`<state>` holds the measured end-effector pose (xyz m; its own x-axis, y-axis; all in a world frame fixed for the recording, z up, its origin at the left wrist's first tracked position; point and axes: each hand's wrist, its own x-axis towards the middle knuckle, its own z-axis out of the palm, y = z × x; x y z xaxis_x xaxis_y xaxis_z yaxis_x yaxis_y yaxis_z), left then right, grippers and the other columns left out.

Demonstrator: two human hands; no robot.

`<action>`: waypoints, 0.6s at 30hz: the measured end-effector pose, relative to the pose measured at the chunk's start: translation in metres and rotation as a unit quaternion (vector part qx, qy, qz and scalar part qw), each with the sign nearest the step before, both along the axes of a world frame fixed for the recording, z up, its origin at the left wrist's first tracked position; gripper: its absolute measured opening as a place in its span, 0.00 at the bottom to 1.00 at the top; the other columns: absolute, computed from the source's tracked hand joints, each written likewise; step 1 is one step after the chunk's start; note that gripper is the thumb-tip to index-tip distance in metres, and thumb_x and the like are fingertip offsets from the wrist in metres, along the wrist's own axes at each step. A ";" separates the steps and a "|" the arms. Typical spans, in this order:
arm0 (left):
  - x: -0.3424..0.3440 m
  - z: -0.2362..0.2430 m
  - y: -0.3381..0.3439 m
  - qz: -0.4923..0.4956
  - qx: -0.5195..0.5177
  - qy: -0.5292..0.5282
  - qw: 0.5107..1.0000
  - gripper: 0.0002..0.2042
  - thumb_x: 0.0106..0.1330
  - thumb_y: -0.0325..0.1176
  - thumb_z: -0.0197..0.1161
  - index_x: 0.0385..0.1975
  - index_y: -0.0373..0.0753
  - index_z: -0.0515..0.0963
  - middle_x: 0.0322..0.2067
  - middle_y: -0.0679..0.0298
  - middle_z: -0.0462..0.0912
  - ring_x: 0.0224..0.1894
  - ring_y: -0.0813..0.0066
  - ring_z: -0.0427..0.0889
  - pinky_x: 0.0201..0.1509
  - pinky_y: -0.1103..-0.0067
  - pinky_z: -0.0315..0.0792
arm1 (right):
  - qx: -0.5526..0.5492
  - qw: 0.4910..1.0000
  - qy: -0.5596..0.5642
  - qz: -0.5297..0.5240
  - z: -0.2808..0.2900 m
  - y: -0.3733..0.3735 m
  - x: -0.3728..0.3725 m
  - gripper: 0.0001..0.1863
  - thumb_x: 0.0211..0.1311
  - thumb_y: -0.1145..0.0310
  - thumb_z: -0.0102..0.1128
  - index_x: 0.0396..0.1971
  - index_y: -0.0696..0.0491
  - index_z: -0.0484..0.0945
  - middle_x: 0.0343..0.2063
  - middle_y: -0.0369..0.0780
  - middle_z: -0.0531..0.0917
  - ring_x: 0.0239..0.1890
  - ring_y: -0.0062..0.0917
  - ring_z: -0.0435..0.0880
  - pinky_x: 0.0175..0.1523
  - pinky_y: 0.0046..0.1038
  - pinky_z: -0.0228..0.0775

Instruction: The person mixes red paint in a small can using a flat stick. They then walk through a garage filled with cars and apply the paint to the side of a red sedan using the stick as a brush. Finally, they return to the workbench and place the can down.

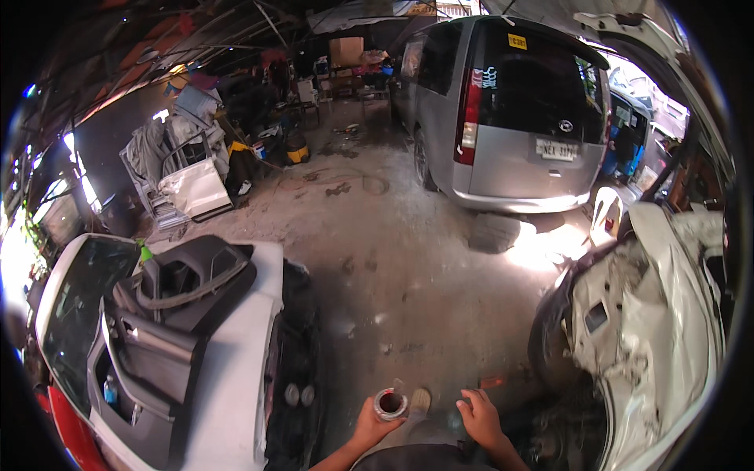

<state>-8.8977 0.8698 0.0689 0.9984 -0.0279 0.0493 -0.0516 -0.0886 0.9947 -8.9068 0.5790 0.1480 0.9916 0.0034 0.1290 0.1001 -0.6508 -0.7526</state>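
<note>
At the lower middle, my left hand (pixel 367 426) is wrapped round a small round open jar (pixel 390 403). The jar has a pale rim with a red edge, and its inside looks dark; I cannot make out what is in it. To the right of it, apart from the jar, my right hand (pixel 481 419) is held out with its fingers apart and nothing in them. One shoe (pixel 421 399) shows on the floor between the two hands.
A white car panel (pixel 236 369) on the left bears dark door trims (pixel 149 357). On the right stands a crumpled cream car body (pixel 636 314). Ahead is a grey van (pixel 526 169). A detached white door (pixel 196 188) leans at the far left; a plastic chair (pixel 606 212) stands near the van.
</note>
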 end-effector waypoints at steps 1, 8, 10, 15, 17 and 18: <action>0.046 0.012 0.000 0.012 0.013 0.009 1.000 0.38 0.55 0.39 0.88 0.62 0.33 0.73 0.56 0.56 0.82 0.60 0.68 0.83 0.67 0.70 0.75 | -0.018 1.000 0.004 0.009 0.004 -0.002 0.050 0.18 0.74 0.62 0.66 0.56 0.56 0.81 0.47 0.46 0.86 0.42 0.40 0.89 0.47 0.39 0.83; 0.307 0.085 0.030 0.088 -0.020 0.025 0.996 0.39 0.54 0.31 0.87 0.63 0.34 0.68 0.56 0.58 0.82 0.61 0.69 0.82 0.68 0.70 0.74 | -0.037 0.983 -0.040 0.176 0.118 0.049 0.399 0.18 0.78 0.57 0.60 0.58 0.52 0.81 0.52 0.44 0.85 0.48 0.46 0.88 0.52 0.45 0.81; 0.400 0.105 0.040 0.130 -0.019 0.002 0.991 0.39 0.54 0.30 0.87 0.63 0.34 0.68 0.57 0.58 0.81 0.61 0.69 0.82 0.68 0.70 0.75 | -0.037 0.971 -0.064 0.228 0.148 0.080 0.517 0.19 0.79 0.57 0.59 0.59 0.52 0.81 0.54 0.44 0.85 0.50 0.48 0.88 0.54 0.46 0.81; 0.581 0.055 0.078 0.198 -0.040 0.017 0.979 0.41 0.54 0.28 0.86 0.65 0.33 0.66 0.57 0.57 0.80 0.60 0.70 0.82 0.68 0.70 0.75 | -0.064 0.963 -0.006 0.262 0.039 0.131 0.773 0.21 0.79 0.55 0.57 0.61 0.53 0.81 0.57 0.47 0.84 0.54 0.49 0.86 0.57 0.46 0.80; 0.657 0.056 0.105 0.189 0.028 0.015 0.982 0.40 0.54 0.29 0.86 0.65 0.33 0.67 0.57 0.57 0.80 0.60 0.69 0.82 0.68 0.70 0.75 | -0.080 0.966 -0.002 0.248 -0.065 0.125 0.874 0.21 0.78 0.56 0.58 0.61 0.52 0.81 0.56 0.48 0.85 0.54 0.50 0.86 0.57 0.47 0.80; 0.687 0.061 0.119 0.189 0.065 0.026 0.979 0.40 0.54 0.30 0.86 0.65 0.33 0.67 0.57 0.57 0.81 0.60 0.69 0.82 0.69 0.70 0.75 | -0.085 0.965 0.098 0.229 -0.121 0.121 0.904 0.21 0.77 0.55 0.58 0.60 0.52 0.81 0.56 0.50 0.85 0.54 0.51 0.86 0.57 0.48 0.80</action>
